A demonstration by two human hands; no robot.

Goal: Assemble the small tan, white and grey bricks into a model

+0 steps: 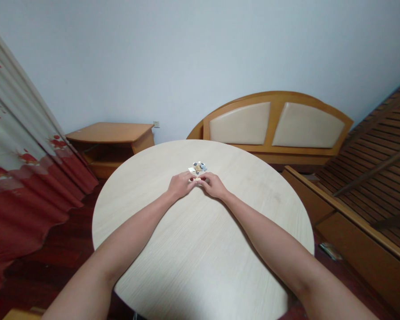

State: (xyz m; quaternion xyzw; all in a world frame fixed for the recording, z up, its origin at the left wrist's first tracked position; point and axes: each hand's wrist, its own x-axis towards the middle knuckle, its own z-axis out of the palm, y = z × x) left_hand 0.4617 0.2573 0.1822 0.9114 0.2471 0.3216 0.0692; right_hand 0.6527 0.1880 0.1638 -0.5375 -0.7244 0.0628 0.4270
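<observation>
Left hand (182, 184): placed to the near left of the small-parts cluster (198, 168) on the tabletop (173, 275); fingertips closed on a small pale piece (198, 179). Piece: held just on the cluster's near side, long axis apparently crosswise, neither hand nearer. Right hand (213, 184): placed near right of the cluster; same piece pinched.

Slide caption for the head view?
Left hand and right hand hold a small pale piece near scattered pieces on a round table.
</observation>
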